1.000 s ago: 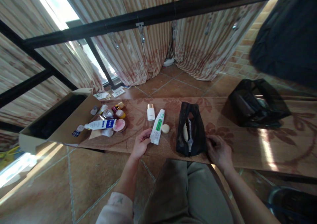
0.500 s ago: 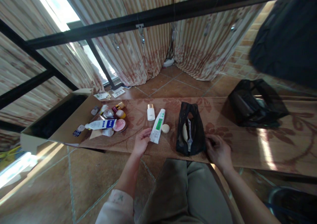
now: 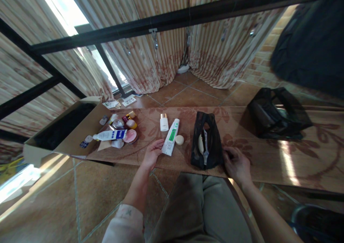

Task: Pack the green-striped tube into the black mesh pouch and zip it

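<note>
My left hand (image 3: 152, 153) lies on the patterned mat (image 3: 268, 157), fingers stretched out, fingertips touching the lower end of a white tube with green print (image 3: 170, 137). Just right of the tube sits a small round white thing (image 3: 179, 139), and a short white bottle with a gold cap (image 3: 163, 122) stands behind it. A black mesh pouch (image 3: 212, 139) stands open in the middle with pale items inside. My right hand (image 3: 236, 164) is curled against the pouch's lower right corner, its fingers on the mesh edge.
A heap of several tubes, jars and small bottles (image 3: 118, 132) lies at the mat's left end beside an open cardboard box (image 3: 61, 128). A larger black mesh bag (image 3: 276, 117) sits at the right. Black metal bars (image 3: 188, 15) cross overhead; curtains hang behind.
My left hand has eased back slightly from the tube's end and its fingers have straightened. The right hand stays at the pouch.
</note>
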A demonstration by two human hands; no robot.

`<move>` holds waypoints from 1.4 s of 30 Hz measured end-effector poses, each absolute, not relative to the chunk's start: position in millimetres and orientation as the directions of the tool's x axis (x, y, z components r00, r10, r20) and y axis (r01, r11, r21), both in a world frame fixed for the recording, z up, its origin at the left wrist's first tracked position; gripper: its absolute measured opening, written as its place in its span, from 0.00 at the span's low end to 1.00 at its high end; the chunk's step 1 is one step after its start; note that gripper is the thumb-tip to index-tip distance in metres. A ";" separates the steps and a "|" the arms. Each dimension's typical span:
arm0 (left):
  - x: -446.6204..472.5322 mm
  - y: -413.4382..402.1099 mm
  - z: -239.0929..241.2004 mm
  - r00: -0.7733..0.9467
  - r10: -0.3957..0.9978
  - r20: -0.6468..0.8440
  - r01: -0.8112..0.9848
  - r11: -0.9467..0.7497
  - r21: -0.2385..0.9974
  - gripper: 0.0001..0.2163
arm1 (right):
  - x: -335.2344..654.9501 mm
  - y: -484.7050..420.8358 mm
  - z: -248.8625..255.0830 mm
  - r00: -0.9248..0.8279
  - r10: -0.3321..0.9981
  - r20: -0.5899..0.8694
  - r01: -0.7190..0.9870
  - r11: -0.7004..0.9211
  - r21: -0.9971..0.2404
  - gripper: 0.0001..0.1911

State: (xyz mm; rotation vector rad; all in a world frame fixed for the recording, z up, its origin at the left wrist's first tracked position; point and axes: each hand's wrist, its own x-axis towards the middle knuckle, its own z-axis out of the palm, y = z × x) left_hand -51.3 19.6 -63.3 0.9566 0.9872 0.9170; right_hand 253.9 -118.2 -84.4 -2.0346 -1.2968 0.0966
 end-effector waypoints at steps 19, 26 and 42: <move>-42.4 17.9 -56.4 0.206 0.941 -0.269 -0.168 0.305 0.938 0.18 | 252.7 -118.5 -81.9 0.490 0.815 0.310 0.768 -0.236 -0.595 0.14; -44.5 18.2 -59.5 0.197 0.937 -0.289 -0.157 0.321 0.934 0.21 | 251.9 -118.7 -80.7 0.488 0.816 0.309 0.763 -0.226 -0.606 0.14; -46.3 18.7 -65.5 0.217 0.953 -0.213 -0.084 0.236 0.968 0.18 | 252.6 -118.8 -83.5 0.497 0.812 0.305 0.755 -0.231 -0.614 0.13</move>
